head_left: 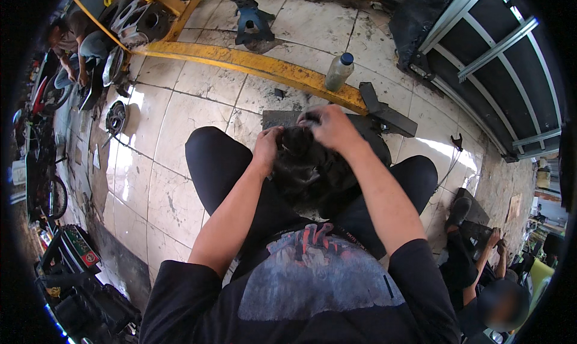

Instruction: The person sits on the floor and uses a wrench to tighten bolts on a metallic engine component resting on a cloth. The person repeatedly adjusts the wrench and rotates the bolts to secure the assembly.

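Readable text: no words or numbers can be made out clearly.
Shirt (300,302): a large faded print (318,275) in grey-blue, red and pale tones is carried on the chest; what may be small lettering at its upper right edge is too small to be read.
Panel at lower left (73,242): a green face is shown, with a red patch (89,258) bearing a pale mark; its details are too small to be read.

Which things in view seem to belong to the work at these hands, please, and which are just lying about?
Seemingly in use:
- dark part between the knees, with left hand and right hand at it

Seemingly lying about:
- bottle by the yellow beam
- blue stand
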